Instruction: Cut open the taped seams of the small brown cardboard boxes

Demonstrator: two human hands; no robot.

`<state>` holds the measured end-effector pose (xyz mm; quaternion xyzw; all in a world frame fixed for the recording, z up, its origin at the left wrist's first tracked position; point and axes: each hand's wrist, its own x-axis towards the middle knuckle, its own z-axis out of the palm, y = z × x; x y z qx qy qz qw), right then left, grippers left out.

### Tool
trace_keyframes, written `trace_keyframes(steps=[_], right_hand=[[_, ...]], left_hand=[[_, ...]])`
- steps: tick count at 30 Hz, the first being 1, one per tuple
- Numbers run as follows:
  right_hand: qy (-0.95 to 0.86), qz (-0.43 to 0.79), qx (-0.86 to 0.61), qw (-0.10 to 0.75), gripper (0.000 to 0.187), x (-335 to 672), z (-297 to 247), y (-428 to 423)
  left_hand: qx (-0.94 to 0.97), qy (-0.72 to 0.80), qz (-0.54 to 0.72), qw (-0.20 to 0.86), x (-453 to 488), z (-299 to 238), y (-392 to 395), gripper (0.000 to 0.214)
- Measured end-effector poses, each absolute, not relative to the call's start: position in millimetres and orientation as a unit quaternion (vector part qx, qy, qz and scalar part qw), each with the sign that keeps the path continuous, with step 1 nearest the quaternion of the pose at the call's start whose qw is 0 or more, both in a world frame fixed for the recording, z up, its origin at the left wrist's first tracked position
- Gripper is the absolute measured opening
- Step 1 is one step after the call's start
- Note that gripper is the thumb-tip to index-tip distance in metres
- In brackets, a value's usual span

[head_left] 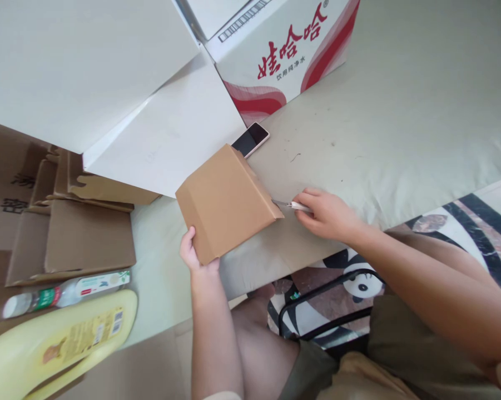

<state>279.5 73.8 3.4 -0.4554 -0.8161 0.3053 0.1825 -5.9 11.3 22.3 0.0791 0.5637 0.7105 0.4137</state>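
Observation:
My left hand grips the near corner of a small brown cardboard box, with the thumb on top and the other fingers hidden under it. My right hand is closed round a small utility knife whose blade tip touches the right edge of the box. The box rests tilted on a pale grey-green cloth surface.
A phone lies just behind the box. A white and red carton and open white box flaps stand at the back. Flattened brown cardboard, a plastic bottle and a yellow container lie to the left.

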Motion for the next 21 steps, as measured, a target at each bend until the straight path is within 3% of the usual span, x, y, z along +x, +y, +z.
trace_keyframes(steps=[21], right_hand=[[-0.804,0.313,-0.489,0.131,0.016,277.4,9.6,72.2]], left_hand=[[0.109,0.557,0.706,0.425,-12.3,15.1,8.9,0.028]])
